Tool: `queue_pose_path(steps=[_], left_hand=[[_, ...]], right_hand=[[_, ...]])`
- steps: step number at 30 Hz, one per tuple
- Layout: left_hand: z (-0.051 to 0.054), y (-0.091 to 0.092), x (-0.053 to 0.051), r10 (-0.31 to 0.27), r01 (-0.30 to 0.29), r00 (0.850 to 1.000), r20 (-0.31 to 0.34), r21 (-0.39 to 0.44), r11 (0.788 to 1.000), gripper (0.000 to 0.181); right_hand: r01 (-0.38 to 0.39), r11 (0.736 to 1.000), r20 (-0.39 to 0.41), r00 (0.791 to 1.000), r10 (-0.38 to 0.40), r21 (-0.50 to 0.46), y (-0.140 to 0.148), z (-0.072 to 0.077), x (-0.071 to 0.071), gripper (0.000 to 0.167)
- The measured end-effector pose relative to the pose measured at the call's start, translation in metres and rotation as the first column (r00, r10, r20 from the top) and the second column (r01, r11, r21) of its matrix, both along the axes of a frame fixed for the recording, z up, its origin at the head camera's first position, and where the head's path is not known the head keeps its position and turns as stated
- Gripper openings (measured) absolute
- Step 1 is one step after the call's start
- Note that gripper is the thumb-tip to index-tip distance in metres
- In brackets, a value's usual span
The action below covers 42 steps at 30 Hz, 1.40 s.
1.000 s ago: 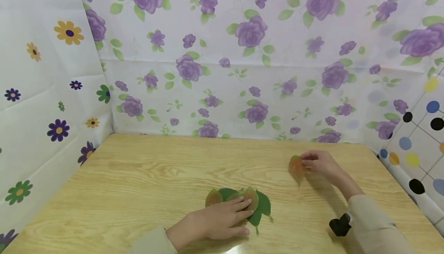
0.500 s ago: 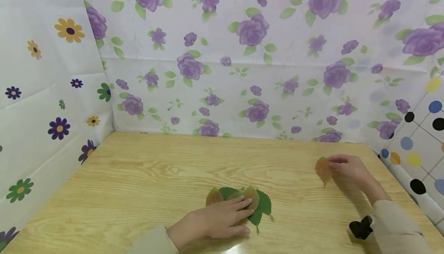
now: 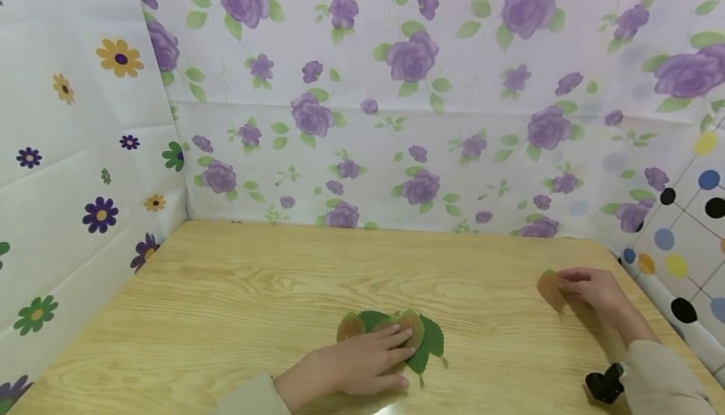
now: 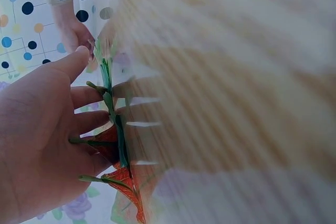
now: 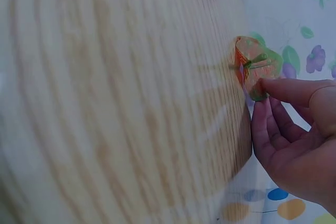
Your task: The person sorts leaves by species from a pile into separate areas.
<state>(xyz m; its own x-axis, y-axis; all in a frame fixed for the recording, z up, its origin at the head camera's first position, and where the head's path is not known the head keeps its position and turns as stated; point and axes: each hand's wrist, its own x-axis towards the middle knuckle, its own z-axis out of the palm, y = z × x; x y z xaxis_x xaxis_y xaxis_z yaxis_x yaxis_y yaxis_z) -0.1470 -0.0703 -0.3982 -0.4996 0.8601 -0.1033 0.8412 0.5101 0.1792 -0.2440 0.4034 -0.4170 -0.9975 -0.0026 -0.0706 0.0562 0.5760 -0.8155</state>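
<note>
My left hand (image 3: pixel 362 361) rests with its fingers stretched out on a cluster of artificial leaves, some green and some orange with green edges. A green leaf (image 3: pixel 433 338) shows beyond its fingertips, and an orange leaf (image 3: pixel 350 327) sticks out behind it. The left wrist view shows several leaf stems, with red-orange leaf undersides (image 4: pixel 123 179) by the fingers. Far to the right, my right hand (image 3: pixel 595 290) pinches an orange leaf (image 3: pixel 549 288) between thumb and fingers. The right wrist view shows that leaf's surface (image 5: pixel 257 72) with two stem-like strands, low over the tabletop.
The wooden table (image 3: pixel 255 289) is backed by a purple-rose cloth (image 3: pixel 362 138), with a flowered cloth at left and a dotted cloth (image 3: pixel 688 245) at right. A black wrist device (image 3: pixel 606 385) sits by the right sleeve.
The right hand has moved to the right across the table with the orange leaf, ending slightly nearer the body. The left hand stays on the leaf cluster.
</note>
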Motion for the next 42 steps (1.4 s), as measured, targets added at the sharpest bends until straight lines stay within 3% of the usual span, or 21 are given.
queue_pose_path(steps=[10,42], left_hand=[[0.0016,-0.0007,0.0013,-0.003,0.003,1.0,-0.004,0.01,1.0,0.063],[0.0019,-0.0002,0.0007,0.005,-0.005,1.0,0.018,-0.01,1.0,0.063]], right_hand=[[0.002,0.995,-0.024,1.0,0.0,0.105,-0.0027,0.0021,0.0018,0.041],[0.007,0.983,-0.05,0.999,0.002,0.183,-0.0067,0.0009,0.0005,0.036]])
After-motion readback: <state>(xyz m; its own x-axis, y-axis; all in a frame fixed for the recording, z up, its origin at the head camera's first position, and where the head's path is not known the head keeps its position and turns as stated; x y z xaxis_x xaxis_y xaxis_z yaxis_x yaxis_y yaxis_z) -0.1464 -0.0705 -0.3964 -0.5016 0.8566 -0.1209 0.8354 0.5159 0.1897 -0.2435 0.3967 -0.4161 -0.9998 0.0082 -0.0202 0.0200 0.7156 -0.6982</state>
